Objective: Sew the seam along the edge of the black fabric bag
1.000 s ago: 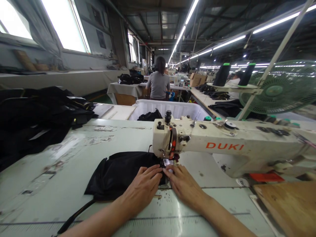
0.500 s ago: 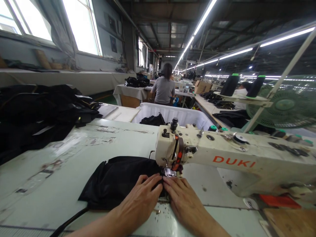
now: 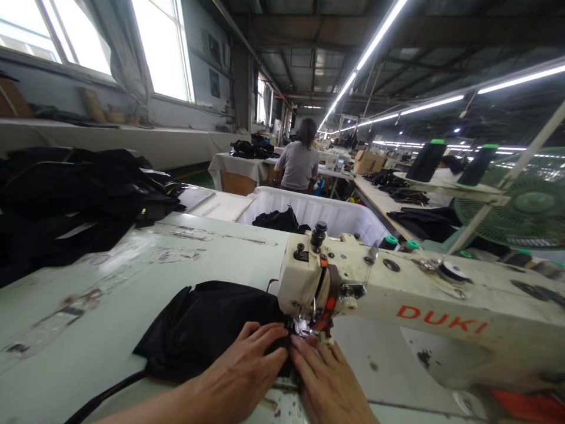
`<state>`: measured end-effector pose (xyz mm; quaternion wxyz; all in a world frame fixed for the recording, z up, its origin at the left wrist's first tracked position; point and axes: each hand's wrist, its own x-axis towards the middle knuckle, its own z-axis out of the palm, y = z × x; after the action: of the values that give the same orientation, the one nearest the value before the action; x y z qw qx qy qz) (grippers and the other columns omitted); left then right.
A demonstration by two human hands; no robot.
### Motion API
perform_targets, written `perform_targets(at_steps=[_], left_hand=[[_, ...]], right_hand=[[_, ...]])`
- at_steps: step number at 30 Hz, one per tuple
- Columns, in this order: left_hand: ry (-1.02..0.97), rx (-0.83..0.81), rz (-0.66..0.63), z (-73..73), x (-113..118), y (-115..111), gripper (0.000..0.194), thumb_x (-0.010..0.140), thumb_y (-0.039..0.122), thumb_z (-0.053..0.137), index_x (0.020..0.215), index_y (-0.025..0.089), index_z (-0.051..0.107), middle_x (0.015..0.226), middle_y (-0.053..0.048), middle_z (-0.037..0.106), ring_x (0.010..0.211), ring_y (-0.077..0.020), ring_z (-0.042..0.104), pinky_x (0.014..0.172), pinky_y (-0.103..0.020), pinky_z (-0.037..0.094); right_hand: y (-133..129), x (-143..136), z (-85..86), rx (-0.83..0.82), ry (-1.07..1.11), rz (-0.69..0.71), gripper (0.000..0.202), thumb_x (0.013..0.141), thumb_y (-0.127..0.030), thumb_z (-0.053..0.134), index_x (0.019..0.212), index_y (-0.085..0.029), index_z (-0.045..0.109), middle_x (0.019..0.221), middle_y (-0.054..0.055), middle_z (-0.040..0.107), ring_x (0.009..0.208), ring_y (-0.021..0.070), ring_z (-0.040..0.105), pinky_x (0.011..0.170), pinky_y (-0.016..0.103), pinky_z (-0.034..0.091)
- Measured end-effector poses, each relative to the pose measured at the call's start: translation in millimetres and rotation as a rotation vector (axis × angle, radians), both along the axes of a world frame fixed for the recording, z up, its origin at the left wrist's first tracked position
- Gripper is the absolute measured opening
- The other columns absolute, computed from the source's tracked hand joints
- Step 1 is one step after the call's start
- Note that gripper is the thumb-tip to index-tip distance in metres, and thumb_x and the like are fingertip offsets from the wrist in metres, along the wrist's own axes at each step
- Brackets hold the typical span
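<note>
A black fabric piece (image 3: 207,330) lies on the sewing table, its right end under the needle area of a white sewing machine (image 3: 304,277) marked DUKI. My left hand (image 3: 247,365) rests over the fabric's near right part, thumb and fingers drawn together on its edge by the presser foot (image 3: 304,328). Flat beside it, my right hand (image 3: 329,377) has its fingers stretched toward the foot, fingertips at the fabric's right edge. The underside of both hands is hidden. A narrow black strip (image 3: 103,394) trails from the fabric's lower left corner.
A heap of black fabric (image 3: 75,194) lies at the left. Behind the machine stands a white plastic bin (image 3: 335,215) with black cloth inside. Black thread cones (image 3: 426,162) and a green fan (image 3: 529,206) are at the right. Farther off, a person (image 3: 298,162) faces away.
The view has tilted, so the machine appears lower and farther right. Both hands stay close to the presser foot, on the fabric, which has hardly shifted.
</note>
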<state>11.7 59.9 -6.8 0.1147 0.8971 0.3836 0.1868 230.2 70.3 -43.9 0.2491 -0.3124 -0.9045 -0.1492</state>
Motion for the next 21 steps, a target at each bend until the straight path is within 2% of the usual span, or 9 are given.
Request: perform_targets(at_steps=[4, 11, 16, 18, 21], left_hand=[[-0.012, -0.031, 0.022, 1.0, 2, 0, 0.018, 0.094, 0.009, 0.044, 0.092, 0.021, 0.057, 0.128, -0.008, 0.056, 0.124, -0.0211, 0.05, 0.1, -0.036, 0.037], [-0.01, -0.035, 0.027, -5.3, 4, 7, 0.019, 0.097, 0.012, 0.042, 0.101, 0.022, 0.058, 0.124, -0.007, 0.055, 0.125, -0.0214, 0.047, 0.101, -0.038, 0.037], [-0.031, -0.044, 0.025, -6.9, 4, 18, 0.02, 0.098, 0.014, 0.042, 0.103, 0.022, 0.06, 0.119, -0.007, 0.058, 0.118, -0.0215, 0.051, 0.101, -0.039, 0.039], [-0.038, -0.051, 0.025, -5.4, 2, 19, 0.021, 0.098, 0.015, 0.042, 0.102, 0.022, 0.061, 0.12, -0.006, 0.058, 0.116, -0.0216, 0.053, 0.101, -0.039, 0.04], [-0.067, -0.036, 0.035, -2.7, -2, 18, 0.022, 0.099, 0.019, 0.045, 0.113, 0.023, 0.062, 0.129, -0.006, 0.055, 0.122, -0.0225, 0.049, 0.104, -0.039, 0.04]], right_hand=[[1, -3, -2.0, 0.065, 0.052, -0.019, 0.029, 0.086, -0.016, 0.054, 0.113, -0.019, 0.064, 0.115, 0.0, 0.07, 0.097, 0.0216, 0.059, 0.092, 0.035, 0.037], [2, -3, -6.3, 0.05, 0.024, -0.09, 0.036, 0.083, -0.018, 0.058, 0.119, -0.018, 0.062, 0.115, 0.004, 0.069, 0.098, 0.0258, 0.056, 0.095, 0.039, 0.033], [-1, -1, -3.0, -0.114, 0.015, -0.138, 0.049, 0.081, -0.017, 0.061, 0.13, -0.02, 0.057, 0.122, 0.006, 0.065, 0.105, 0.0275, 0.053, 0.098, 0.041, 0.036], [-3, 1, 1.3, -0.211, 0.041, -0.135, 0.052, 0.081, -0.011, 0.057, 0.131, -0.021, 0.055, 0.123, 0.006, 0.062, 0.108, 0.0273, 0.051, 0.097, 0.042, 0.039], [-6, 5, 8.0, -0.362, 0.131, -0.149, 0.054, 0.079, -0.001, 0.049, 0.128, -0.024, 0.058, 0.12, 0.007, 0.061, 0.108, 0.0264, 0.049, 0.095, 0.042, 0.042]])
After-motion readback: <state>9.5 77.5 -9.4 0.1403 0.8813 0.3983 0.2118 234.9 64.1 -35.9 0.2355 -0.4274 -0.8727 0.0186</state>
